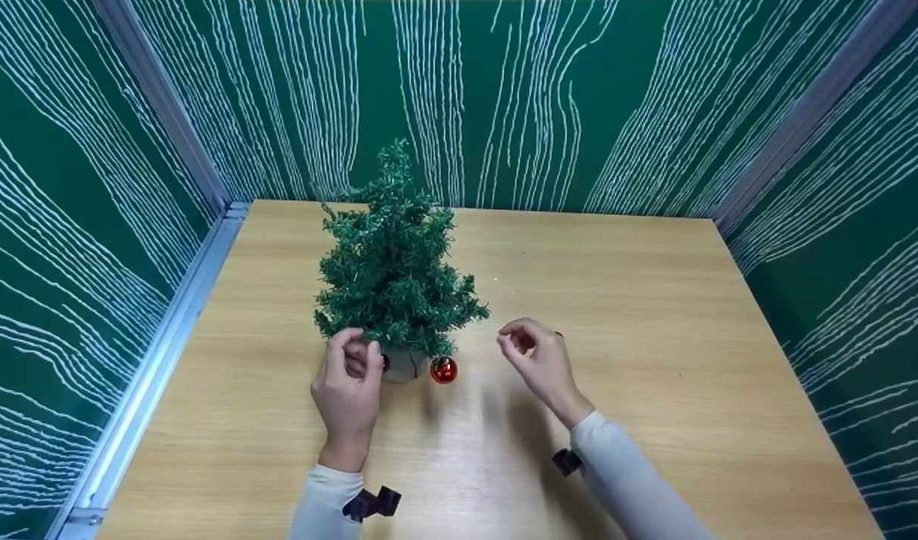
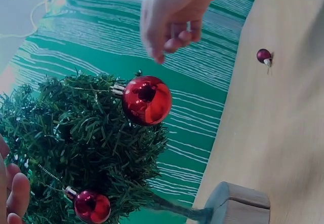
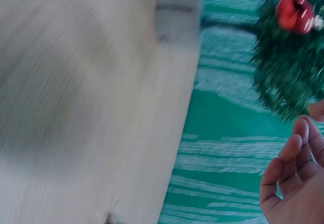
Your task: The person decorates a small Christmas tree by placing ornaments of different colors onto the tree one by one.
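A small artificial Christmas tree (image 1: 395,262) with a pale round base (image 2: 243,206) stands upright on the table. A shiny red bauble (image 1: 443,370) hangs from a low front branch; a second red bauble (image 2: 91,207) hangs near my left hand (image 1: 346,397), which mostly covers it in the head view. My left fingers are bent beside the lower branches, thumb and forefinger apart, with nothing visible between them. Right of the tree, above the table, my right hand (image 1: 545,367) has loosely curled fingers, the thumb near the forefinger tip. No object shows in it.
A small dark red bauble (image 2: 264,56) lies on the wooden table (image 1: 654,315), largely behind my right hand in the head view. Green walls (image 1: 496,97) with white wavy lines enclose the back and sides. Grey metal posts (image 1: 166,105) stand at the corners.
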Demonstrator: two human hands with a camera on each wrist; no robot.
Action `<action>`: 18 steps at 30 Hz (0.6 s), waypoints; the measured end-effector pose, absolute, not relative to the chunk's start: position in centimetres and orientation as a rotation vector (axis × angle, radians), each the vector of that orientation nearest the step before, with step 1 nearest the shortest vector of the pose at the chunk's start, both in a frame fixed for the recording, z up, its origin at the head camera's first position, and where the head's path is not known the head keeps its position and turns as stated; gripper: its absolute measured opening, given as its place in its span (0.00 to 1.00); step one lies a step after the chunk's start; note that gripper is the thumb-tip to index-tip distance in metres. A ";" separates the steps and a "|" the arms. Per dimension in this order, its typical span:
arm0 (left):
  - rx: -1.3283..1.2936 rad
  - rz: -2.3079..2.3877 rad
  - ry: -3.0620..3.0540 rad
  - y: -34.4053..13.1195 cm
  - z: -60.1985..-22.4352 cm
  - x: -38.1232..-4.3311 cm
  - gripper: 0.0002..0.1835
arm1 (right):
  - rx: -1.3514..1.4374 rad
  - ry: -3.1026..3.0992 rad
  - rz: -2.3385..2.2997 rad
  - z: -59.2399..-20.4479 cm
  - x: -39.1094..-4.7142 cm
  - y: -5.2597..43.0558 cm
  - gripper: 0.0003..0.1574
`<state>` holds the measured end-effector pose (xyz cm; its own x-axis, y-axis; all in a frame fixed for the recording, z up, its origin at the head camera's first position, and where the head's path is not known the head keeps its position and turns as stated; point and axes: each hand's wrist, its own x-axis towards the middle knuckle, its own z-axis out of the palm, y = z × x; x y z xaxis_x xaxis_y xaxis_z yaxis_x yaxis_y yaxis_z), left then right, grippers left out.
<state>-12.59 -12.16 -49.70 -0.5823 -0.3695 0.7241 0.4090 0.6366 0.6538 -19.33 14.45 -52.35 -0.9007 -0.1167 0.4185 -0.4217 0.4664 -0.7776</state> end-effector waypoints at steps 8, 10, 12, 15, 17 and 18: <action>-0.043 -1.013 -1.932 -12.0 -49.6 -12.9 0.10 | 0.320 -2.475 1.321 -53.9 -21.7 19.0 0.04; -0.045 -1.021 -1.926 -12.0 -49.6 -13.0 0.10 | 0.268 -2.510 1.286 -54.2 -22.4 20.2 0.07; -0.050 -1.024 -1.922 -12.0 -49.6 -13.0 0.10 | 0.217 -2.549 1.259 -54.6 -23.0 21.3 0.09; -0.053 -1.027 -1.917 -11.9 -49.6 -12.9 0.09 | 0.146 -2.613 1.220 -55.4 -23.5 22.8 0.12; -0.053 -1.028 -1.913 -11.9 -49.7 -12.9 0.09 | 0.114 -2.654 1.205 -56.1 -23.7 23.5 0.14; -0.052 -1.028 -1.911 -11.9 -49.7 -12.9 0.09 | 0.097 -2.677 1.197 -56.4 -23.8 23.8 0.15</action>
<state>-12.94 -11.90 -49.69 -0.5632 -0.3578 0.7448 0.4242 0.6484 0.6322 -23.81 23.84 -56.42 -0.9764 0.0243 0.2148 -0.1439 0.6683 -0.7298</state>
